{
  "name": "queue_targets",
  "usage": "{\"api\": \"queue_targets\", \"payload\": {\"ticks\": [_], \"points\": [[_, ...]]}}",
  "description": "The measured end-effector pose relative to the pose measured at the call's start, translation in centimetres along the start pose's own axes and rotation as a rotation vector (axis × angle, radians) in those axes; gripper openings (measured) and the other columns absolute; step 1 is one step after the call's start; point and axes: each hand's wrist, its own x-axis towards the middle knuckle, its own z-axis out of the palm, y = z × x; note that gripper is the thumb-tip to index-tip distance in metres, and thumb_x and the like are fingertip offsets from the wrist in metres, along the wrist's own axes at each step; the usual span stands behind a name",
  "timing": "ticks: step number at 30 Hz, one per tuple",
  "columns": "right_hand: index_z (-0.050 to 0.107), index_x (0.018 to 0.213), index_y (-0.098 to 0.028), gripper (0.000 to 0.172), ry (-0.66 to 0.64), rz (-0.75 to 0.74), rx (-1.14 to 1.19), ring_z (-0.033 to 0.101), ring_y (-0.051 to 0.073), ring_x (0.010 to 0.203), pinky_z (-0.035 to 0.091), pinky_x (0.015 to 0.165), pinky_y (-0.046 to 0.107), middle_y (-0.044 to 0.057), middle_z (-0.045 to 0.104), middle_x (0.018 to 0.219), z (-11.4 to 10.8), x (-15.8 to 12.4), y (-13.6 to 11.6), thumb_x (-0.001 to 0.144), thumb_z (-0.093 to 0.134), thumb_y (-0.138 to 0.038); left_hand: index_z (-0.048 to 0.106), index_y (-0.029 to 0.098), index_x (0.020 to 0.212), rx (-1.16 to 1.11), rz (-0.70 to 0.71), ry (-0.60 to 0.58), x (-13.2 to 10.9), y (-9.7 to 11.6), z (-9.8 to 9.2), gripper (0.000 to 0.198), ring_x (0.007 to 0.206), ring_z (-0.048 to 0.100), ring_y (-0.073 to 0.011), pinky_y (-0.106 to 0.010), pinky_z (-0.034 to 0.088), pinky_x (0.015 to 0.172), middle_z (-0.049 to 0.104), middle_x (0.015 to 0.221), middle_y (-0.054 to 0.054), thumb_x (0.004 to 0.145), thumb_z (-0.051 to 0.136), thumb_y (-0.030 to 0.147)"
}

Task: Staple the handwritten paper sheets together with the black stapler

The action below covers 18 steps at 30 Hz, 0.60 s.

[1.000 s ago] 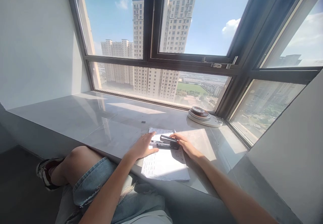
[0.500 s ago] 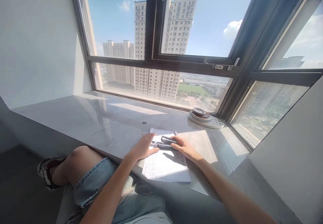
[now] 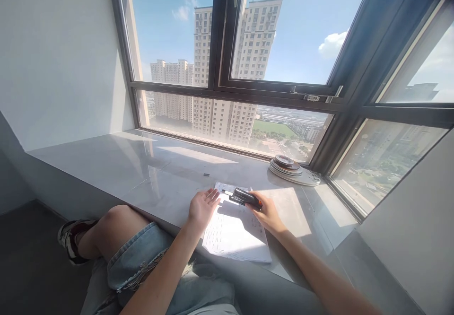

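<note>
A white printed paper stack [image 3: 234, 232] lies on the grey window ledge [image 3: 117, 163] in front of me. My right hand [image 3: 266, 213] is closed round the rear of a black stapler [image 3: 244, 196], which is raised a little above the top of the sheets. My left hand [image 3: 202, 207] rests flat on the left edge of the paper, fingers stretched out toward the stapler.
A stack of round plates [image 3: 292, 168] sits by the window frame at the back right. A tiny dark bit [image 3: 206, 174] lies on the ledge beyond the paper. My bent knee [image 3: 117, 220] in torn denim shorts is below the ledge's front edge.
My right hand has lifted the stapler off the paper and drawn it slightly right. My left hand let go of the stapler and now lies flat on the sheet edge.
</note>
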Motion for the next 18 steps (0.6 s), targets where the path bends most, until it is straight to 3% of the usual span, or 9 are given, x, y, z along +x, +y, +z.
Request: {"api": "queue_targets", "payload": {"ticks": [3, 7, 13, 18], "points": [[0.069, 0.115, -0.023, 0.029, 0.105, -0.062, -0.082, 0.066, 0.026, 0.087, 0.053, 0.076, 0.040, 0.011, 0.072, 0.104, 0.0, -0.1, -0.7, 0.090, 0.067, -0.038, 0.065, 0.016, 0.105, -0.005, -0.074, -0.120, -0.3, -1.7, 0.0, 0.036, 0.135, 0.056, -0.0293, -0.046, 0.047, 0.115, 0.061, 0.138, -0.020, 0.097, 0.043, 0.043], [0.070, 0.120, -0.028, 0.027, 0.094, -0.184, -0.118, 0.066, 0.028, 0.099, 0.057, 0.066, 0.037, 0.011, 0.072, 0.114, 0.2, -0.3, -1.0, 0.095, 0.061, -0.033, 0.066, 0.013, 0.111, 0.049, -0.078, -0.235, -0.6, -2.6, 0.0, 0.049, 0.134, 0.056, -0.0313, -0.048, 0.047, 0.115, 0.061, 0.137, -0.022, 0.097, 0.042, 0.053], [0.066, 0.132, -0.033, 0.039, 0.010, -0.457, -0.146, 0.064, 0.029, 0.111, 0.056, 0.092, 0.052, 0.007, 0.073, 0.123, 0.5, -0.6, -0.1, 0.098, 0.054, -0.019, 0.064, 0.018, 0.103, 0.198, -0.044, -0.247, -0.3, -2.4, -0.5, 0.054, 0.127, 0.060, -0.0300, -0.050, 0.050, 0.110, 0.064, 0.132, -0.019, 0.099, 0.031, 0.060], [0.065, 0.134, -0.035, 0.042, -0.028, -0.543, -0.184, 0.065, 0.026, 0.109, 0.055, 0.092, 0.049, 0.006, 0.073, 0.124, 0.5, -0.6, 0.0, 0.100, 0.049, -0.016, 0.066, 0.018, 0.113, 0.196, -0.072, -0.294, -0.5, -2.3, -0.4, 0.056, 0.132, 0.057, -0.0294, -0.050, 0.050, 0.110, 0.068, 0.127, -0.016, 0.099, 0.029, 0.058]]}}
